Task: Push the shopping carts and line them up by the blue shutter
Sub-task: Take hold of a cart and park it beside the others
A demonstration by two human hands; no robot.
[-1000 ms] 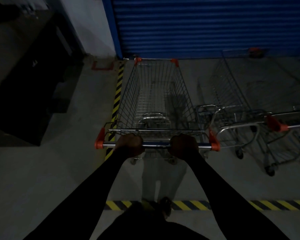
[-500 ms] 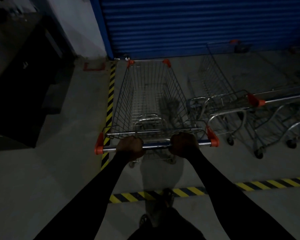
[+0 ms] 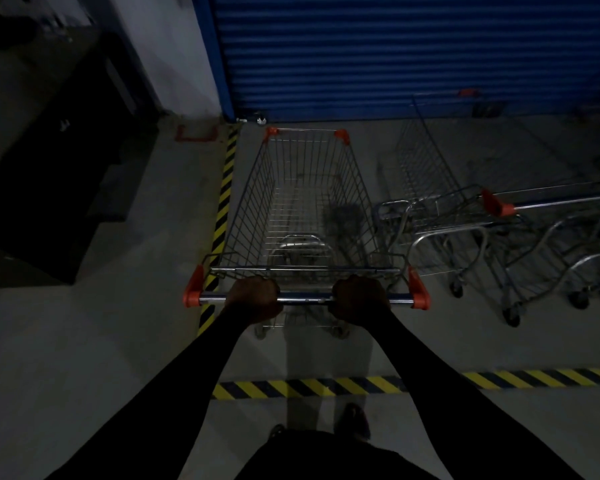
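Close to the lower left corner of the blue shutter [image 3: 413,53] stood the shopping cart [image 3: 302,216], its wire basket empty and its nose pointing at the shutter. A short strip of bare concrete floor [image 3: 118,323] lay between its orange-capped front rim and the shutter's bottom edge. Its left side ran just beside a yellow-and-black striped line [image 3: 224,209] on the floor, and the orange end cap of the handle bar [image 3: 305,299] sat over that line in the view. To the right, a narrow lane of floor separated it from a cluster of parked shopping carts [image 3: 440,209], which stood near the shutter at a slight angle, one showing an orange handle end.

Any lettering on the handle bar's blue middle was too dim to read.

The left hand [image 3: 253,299] and right hand [image 3: 359,299] were each clenched around the handle bar, knuckles up, set apart on either side of its middle and inside the orange caps. Both arms, in black sleeves, reached forward nearly straight and converged on the bar.

Behind the cart, a second striped line [image 3: 326,386] crossed the floor between the cart's rear wheels and the person's shoes [image 3: 355,419]. Left of the shutter rose its blue frame post [image 3: 215,53] and a pale wall [image 3: 184,46], with a red mark [image 3: 196,135] on the floor at the base. Farther left sat a large dark block [image 3: 49,185], well apart from the cart, with open floor between.
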